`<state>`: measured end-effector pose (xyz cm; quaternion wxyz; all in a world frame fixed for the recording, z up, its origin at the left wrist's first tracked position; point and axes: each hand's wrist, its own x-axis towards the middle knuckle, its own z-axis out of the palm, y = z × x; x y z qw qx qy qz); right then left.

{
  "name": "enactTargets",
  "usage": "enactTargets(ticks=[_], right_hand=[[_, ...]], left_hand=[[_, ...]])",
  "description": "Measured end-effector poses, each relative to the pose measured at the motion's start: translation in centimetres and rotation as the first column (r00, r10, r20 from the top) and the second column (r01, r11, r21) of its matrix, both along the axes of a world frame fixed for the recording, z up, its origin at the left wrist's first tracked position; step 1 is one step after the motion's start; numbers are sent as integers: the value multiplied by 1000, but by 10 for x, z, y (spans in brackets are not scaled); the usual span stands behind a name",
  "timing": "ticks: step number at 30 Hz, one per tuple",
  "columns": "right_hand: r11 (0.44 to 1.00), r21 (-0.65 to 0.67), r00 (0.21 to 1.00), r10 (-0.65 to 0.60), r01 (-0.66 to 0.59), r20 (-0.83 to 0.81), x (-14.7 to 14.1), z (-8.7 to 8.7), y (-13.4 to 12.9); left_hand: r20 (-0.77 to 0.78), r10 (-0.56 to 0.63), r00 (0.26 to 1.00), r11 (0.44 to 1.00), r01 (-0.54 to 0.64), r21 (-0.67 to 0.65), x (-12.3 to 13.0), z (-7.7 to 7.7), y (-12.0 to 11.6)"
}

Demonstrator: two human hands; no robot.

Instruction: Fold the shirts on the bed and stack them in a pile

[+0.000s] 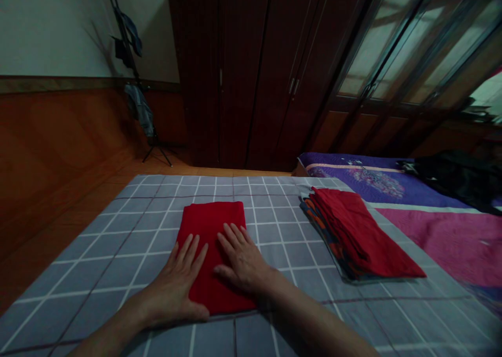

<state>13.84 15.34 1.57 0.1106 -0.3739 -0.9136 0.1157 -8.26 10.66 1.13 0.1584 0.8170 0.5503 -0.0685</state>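
Note:
A folded red cloth (214, 223) lies flat on the grey checked sheet (274, 226), roughly in the middle of the view. My left hand (176, 284) rests on its left edge with the fingers spread and the thumb near the bottom edge. Across the right part of the same cloth lies my right hand (243, 260), palm down, fingers stretched out. Neither hand grips anything. Farther right on the sheet sits a stack of folded cloths (356, 231), with red ones on top and dark, orange-patterned ones beneath.
Beyond the right edge is a purple and pink bedspread (415, 231) with a black bag or garment (458, 176) on it. Dark wardrobes (251, 75) stand behind. A coat stand (135, 69) with hanging clothes is at the back left.

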Motion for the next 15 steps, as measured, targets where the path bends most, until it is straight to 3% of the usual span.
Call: enactTargets(ticks=[3,5,15], right_hand=[[994,8,994,-107,107,19,-15,-14,36],[986,40,987,-162,161,15,-19,-21,47],[975,134,984,-179,176,6,-19,-23,46]], left_hand=[[-13,-4,1000,1000,4,-2,1,1,0],[-9,-8,1000,1000,7,-4,1,2,0],[21,-20,1000,1000,20,9,-2,-2,3]])
